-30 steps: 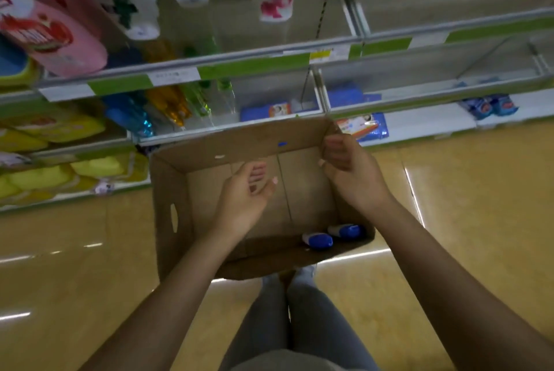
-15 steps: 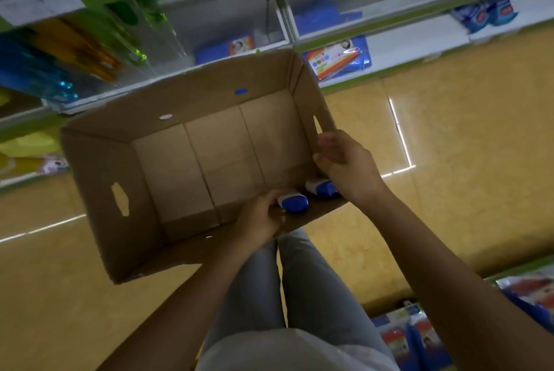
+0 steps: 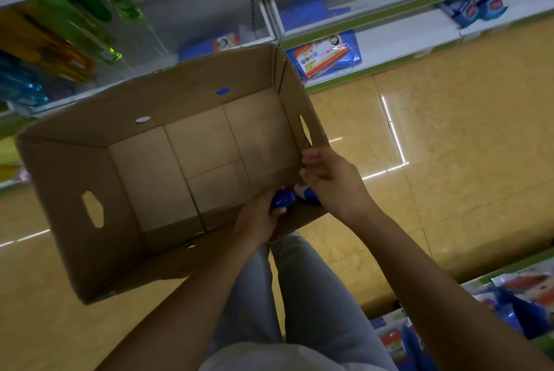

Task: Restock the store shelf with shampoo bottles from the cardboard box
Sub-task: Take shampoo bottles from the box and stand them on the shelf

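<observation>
Left hand (image 3: 257, 217) down inside the near right corner of the cardboard box (image 3: 75, 190), fingers curled round a blue bottle cap (image 3: 282, 199) and gripping it. Right hand (image 3: 332, 181) at about 3 o'clock from the left, reaching over the box's right wall, fingers bent toward a second shampoo bottle (image 3: 304, 192) with white body and blue cap; cannot tell whether actually gripping or only touching, since the palm hides the contact. Both bottles side by side, just beside each other, at the near right corner of the box floor. Box open-topped, oval handle cut-outs in left and right walls, rest of the floor bare cardboard. Grey trouser legs (image 3: 299, 295) at 6 o'clock beneath the box. Yellow tiled floor (image 3: 449, 145) at 3 o'clock. Store shelf (image 3: 389, 38) at 12 to 1 o'clock, with blue packets (image 3: 326, 54); green and amber bottles (image 3: 90, 29) at 10 o'clock.
</observation>
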Available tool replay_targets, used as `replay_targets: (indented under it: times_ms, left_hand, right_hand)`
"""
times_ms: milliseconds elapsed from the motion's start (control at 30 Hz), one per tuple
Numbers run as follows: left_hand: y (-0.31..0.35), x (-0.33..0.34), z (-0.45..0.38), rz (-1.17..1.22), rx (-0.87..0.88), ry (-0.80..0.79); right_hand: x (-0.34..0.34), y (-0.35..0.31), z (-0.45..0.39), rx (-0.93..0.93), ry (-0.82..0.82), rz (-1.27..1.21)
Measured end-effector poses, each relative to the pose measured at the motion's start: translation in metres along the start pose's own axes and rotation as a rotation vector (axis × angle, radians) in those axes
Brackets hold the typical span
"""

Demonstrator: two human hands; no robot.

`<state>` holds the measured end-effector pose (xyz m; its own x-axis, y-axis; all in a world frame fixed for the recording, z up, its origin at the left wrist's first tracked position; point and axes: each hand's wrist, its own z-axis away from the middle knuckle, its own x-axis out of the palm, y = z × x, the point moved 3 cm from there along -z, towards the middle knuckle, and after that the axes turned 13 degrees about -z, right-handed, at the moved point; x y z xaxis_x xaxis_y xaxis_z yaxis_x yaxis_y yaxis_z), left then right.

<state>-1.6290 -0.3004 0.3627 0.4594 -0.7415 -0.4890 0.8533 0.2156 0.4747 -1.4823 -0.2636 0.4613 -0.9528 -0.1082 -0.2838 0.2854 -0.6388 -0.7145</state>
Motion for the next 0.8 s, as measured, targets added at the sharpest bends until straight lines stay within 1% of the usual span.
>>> replay_targets:
  times_ms: [67, 133, 200, 300, 433, 600, 700, 800]
  left_hand:
    - [0.0, -0.011, 0.001, 0.126, -0.066, 0.03]
    - [0.002, -0.026, 0.005, 0.247, -0.087, 0.056]
    - [0.006, -0.051, 0.013, 0.331, -0.057, 0.092]
    - [0.015, -0.104, 0.028, 0.409, -0.006, 0.128]
    - [0.032, -0.177, 0.062, 0.492, 0.113, 0.173]
    - [0.056, -0.243, 0.12, 0.619, 0.253, 0.255]
    - [0.07, -0.271, 0.158, 0.655, 0.32, 0.321]
    - [0.082, -0.293, 0.189, 0.686, 0.351, 0.394]
  right_hand:
    - [-0.001, 0.0, 0.002, -0.001, -0.003, -0.005]
    - [-0.003, -0.001, 0.005, -0.007, -0.002, -0.018]
    - [-0.005, -0.006, 0.009, -0.017, 0.009, -0.038]
    - [-0.005, -0.022, 0.016, -0.055, 0.022, -0.05]
    - [0.001, -0.052, 0.026, -0.077, -0.021, -0.06]
    - [0.011, -0.099, 0.05, -0.149, -0.17, -0.099]
    - [0.012, -0.124, 0.072, -0.207, -0.327, -0.177]
    - [0.012, -0.146, 0.094, -0.224, -0.495, -0.307]
